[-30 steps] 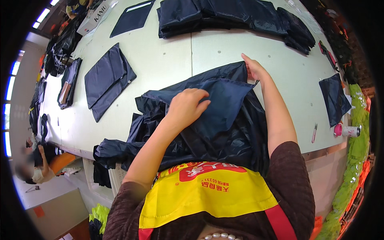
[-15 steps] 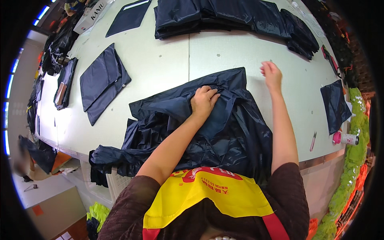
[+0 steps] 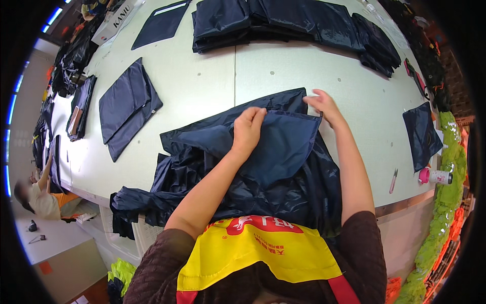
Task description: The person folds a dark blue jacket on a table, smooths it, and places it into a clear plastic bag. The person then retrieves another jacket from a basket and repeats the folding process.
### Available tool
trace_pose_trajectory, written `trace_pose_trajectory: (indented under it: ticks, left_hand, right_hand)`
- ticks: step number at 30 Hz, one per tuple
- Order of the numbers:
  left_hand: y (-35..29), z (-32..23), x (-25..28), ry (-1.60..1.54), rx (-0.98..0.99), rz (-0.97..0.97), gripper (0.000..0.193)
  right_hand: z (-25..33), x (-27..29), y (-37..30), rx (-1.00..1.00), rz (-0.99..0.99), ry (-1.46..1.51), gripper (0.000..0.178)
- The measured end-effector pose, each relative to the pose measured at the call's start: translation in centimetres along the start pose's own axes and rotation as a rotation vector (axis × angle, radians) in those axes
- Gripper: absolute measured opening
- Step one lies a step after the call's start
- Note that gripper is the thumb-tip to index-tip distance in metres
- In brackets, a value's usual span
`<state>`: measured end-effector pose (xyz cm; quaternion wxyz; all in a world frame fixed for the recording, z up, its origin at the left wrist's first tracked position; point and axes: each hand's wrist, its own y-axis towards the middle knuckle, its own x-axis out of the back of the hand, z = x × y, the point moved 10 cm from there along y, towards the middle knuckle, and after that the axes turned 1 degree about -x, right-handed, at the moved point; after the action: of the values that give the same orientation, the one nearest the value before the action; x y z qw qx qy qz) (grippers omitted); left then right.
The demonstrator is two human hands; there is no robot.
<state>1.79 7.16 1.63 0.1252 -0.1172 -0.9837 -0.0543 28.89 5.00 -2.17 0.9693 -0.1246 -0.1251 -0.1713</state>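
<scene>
A dark navy piece of shiny fabric [image 3: 283,147], perhaps a garment, lies bunched at the near edge of the table in front of me. My left hand [image 3: 248,129] is closed in a pinch on the upper edge of its lighter inner layer. That layer spreads out to the right as a flap with a straight top edge. At the fabric's upper right corner is my right hand [image 3: 325,106], thumb and fingers apart, beside the corner. Whether its fingertips touch the cloth I cannot tell. A crumpled length of the fabric hangs over the table edge at the left.
Stacked navy fabric [image 3: 283,23] lies along the far side of the pale table [image 3: 202,96]. A folded navy piece [image 3: 129,109] is at the left, another [image 3: 421,137] at the right. Snips [image 3: 393,181] and a pink-lidded bottle [image 3: 436,176] lie right. A person [image 3: 43,195] is at far left.
My right hand has come left and down to the fabric's corner. The inner layer is now spread out flatter, and my left hand has shifted slightly left. The person at far left has come further into view.
</scene>
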Motion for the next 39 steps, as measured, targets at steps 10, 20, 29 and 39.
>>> trace_pose_trajectory:
  ticks: [10, 20, 29, 39]
  left_hand:
    - [0.5, -11.5, 6.2, -1.068, -0.062, 0.309, 0.021]
    - [-7.1, -10.4, 12.0, -0.305, 0.122, 0.158, 0.018]
    - [-9.4, -7.1, 9.3, 0.425, 0.174, 0.360, 0.035]
    - [-11.3, -8.1, 10.0, 0.346, 0.044, 0.379, 0.022]
  right_hand:
    - [12.3, -4.9, -11.7, 0.894, -0.062, -0.297, 0.027]
    - [15.6, -10.2, -21.9, 1.257, 0.013, -0.509, 0.022]
    - [15.4, -12.4, -24.1, 1.250, 0.073, -0.593, 0.017]
    - [0.4, 11.6, -19.6, 0.513, -0.613, -0.745, 0.041]
